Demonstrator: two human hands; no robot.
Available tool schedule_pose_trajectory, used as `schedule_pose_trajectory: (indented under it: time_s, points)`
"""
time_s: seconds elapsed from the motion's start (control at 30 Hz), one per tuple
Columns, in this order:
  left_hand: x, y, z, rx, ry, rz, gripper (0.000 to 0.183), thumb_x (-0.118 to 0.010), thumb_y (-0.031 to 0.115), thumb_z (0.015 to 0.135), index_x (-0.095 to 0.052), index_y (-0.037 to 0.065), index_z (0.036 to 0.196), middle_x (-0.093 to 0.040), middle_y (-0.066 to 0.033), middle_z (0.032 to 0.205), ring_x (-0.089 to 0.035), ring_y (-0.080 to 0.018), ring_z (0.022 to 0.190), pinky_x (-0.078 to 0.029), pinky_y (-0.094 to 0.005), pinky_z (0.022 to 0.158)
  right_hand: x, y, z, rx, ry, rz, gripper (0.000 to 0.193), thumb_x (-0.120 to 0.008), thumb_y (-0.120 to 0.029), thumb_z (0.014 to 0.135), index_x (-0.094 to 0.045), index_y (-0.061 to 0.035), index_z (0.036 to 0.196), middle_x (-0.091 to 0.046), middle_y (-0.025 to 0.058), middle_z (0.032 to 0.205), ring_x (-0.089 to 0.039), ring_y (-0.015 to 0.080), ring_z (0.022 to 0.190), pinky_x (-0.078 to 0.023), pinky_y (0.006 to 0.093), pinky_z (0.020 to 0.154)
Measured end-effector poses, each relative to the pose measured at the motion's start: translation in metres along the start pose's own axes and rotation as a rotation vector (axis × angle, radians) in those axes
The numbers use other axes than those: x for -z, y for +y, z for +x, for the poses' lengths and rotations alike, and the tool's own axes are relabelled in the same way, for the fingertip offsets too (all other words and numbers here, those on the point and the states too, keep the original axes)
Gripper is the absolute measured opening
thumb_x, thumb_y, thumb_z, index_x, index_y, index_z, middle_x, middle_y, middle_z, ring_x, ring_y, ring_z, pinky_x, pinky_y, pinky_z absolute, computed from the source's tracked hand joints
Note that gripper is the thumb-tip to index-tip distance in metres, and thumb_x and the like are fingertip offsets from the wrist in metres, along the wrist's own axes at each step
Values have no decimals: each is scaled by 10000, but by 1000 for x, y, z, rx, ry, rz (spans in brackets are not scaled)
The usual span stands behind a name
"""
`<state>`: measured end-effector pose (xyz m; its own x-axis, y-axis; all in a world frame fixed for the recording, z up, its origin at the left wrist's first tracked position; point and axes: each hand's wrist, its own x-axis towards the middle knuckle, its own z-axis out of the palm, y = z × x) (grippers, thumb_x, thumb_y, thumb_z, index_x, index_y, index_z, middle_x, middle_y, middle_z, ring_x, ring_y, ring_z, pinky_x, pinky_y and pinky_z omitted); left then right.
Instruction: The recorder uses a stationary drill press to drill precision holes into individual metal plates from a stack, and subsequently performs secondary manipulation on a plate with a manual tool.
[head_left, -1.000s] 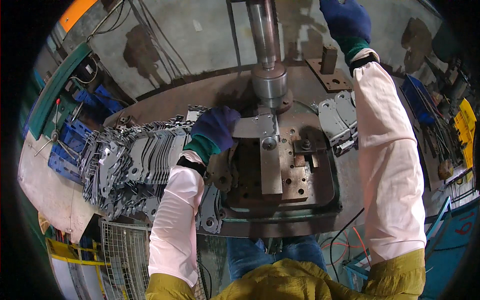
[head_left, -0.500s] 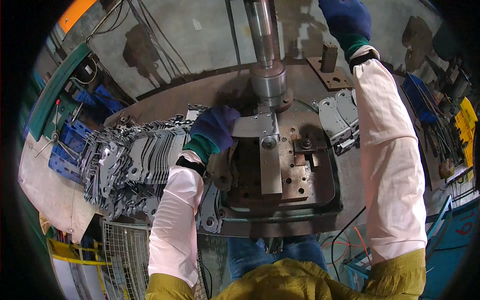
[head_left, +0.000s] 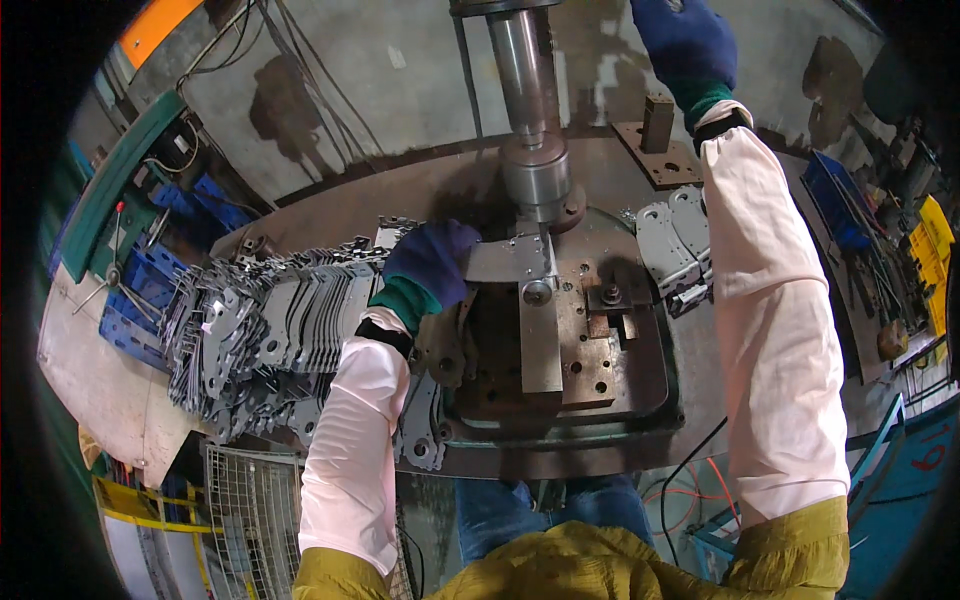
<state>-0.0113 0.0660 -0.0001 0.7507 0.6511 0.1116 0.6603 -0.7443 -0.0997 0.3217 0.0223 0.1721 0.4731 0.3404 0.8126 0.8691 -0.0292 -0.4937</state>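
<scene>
My left hand (head_left: 428,262), in a blue glove with a green cuff, is closed on the left end of a flat grey metal plate (head_left: 500,262). The plate's right end lies over a steel bar (head_left: 541,350) on the drilled fixture block (head_left: 585,375). Directly above that end stands the upright steel spindle (head_left: 537,172) of a machine; I cannot tell whether they touch. My right hand (head_left: 688,42), gloved alike, is raised at the upper right with its fingers curled. The top edge cuts off part of it, and what it holds cannot be made out.
Left of the fixture, many grey stamped metal plates (head_left: 310,315) are stacked in a leaning pile. More plates (head_left: 675,235) lie to its right. A square post on a base plate (head_left: 658,150) stands behind. Blue bins (head_left: 150,300) and a wire basket (head_left: 255,500) are at left.
The whole view has shifted slightly. My right hand has risen a little against the background; my left hand keeps its hold on the plate.
</scene>
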Motion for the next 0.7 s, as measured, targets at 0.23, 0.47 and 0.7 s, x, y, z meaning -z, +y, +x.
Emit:
schedule_pose_trajectory:
  time_s: [0.23,0.47,0.7]
  points:
    - [-6,-4,-4,-9,50,26,432,-645,185,783,-579,204,1210,-611,-120,1139,-605,-366,1086,-523,-471,952,3,-3,-5,33,40,55,516,-544,-563,964,-729,-84,917,-721,196,850,-684,436,865,-523,524,759]
    - [3,8,-8,15,79,95,346,-653,219,825,-590,194,1164,-610,-153,1129,-638,-389,1006,-540,-503,885,1,2,-4,-26,13,49,569,-564,-634,927,-746,-95,949,-723,208,887,-701,407,914,-530,499,796]
    - [11,5,3,34,-63,32,345,-781,287,775,-641,138,1053,-652,-160,1079,-651,-385,1034,-540,-494,898,19,-12,-13,-120,-45,131,602,-577,-663,890,-743,-94,994,-723,188,877,-685,416,881,-530,451,801]
